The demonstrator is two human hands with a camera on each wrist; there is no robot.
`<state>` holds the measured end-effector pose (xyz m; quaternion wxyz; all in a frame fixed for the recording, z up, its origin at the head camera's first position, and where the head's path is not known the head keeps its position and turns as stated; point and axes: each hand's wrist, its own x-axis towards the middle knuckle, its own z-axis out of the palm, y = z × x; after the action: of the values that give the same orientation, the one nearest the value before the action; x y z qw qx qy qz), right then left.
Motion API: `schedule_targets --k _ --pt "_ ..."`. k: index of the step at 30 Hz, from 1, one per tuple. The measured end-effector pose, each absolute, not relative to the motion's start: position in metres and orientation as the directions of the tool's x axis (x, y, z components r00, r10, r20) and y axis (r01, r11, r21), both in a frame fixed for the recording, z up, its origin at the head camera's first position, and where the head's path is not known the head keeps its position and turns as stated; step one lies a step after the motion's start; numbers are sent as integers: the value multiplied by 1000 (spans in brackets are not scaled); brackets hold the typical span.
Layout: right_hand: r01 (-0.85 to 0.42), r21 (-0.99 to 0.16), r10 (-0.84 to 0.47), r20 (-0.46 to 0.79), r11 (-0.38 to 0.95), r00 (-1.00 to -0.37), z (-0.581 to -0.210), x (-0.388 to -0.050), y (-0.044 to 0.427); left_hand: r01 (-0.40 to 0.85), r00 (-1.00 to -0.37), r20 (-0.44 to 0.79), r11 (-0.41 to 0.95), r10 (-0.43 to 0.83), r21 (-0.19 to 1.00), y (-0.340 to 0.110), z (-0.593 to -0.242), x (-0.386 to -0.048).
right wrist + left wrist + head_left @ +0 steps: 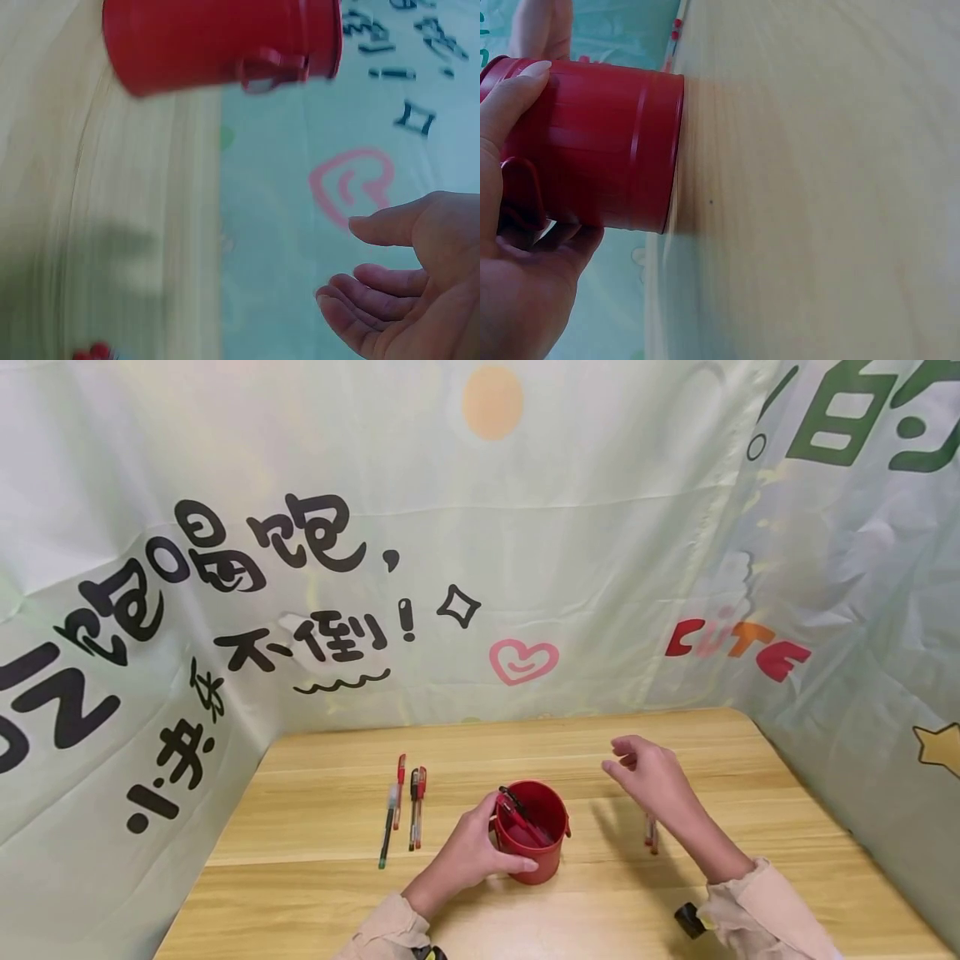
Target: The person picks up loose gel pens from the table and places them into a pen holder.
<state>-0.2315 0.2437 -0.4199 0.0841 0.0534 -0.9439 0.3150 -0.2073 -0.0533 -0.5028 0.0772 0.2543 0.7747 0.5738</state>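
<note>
A red bucket [543, 862] stands on the wooden table near its middle, with pens [522, 823] leaning inside against the left of its rim. My left hand [471, 850] grips the bucket's left side; in the left wrist view its thumb [514, 101] lies along the red wall and fingers curl round the other side. To the right of the bucket, my right hand [654, 775] hovers above the table holding nothing, fingers loosely bent. The right wrist view shows that palm [442, 277] with thumb and fingers apart. Partly hidden beneath the right forearm lie red-tipped pens [651, 837].
Left of the bucket lie several pens: a green-tipped one [386, 835], a red-capped one [400, 789] and a pair with black and red caps [417, 810]. A printed cloth [420, 693] hangs behind and beside the table [300, 827].
</note>
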Motion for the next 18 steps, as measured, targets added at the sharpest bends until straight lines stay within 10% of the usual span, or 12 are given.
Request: schedule_targets --k 18 --pt "7 -541 56 75 841 -996 -453 -255 308 314 -856 180 209 485 926 -54 -505 -209"
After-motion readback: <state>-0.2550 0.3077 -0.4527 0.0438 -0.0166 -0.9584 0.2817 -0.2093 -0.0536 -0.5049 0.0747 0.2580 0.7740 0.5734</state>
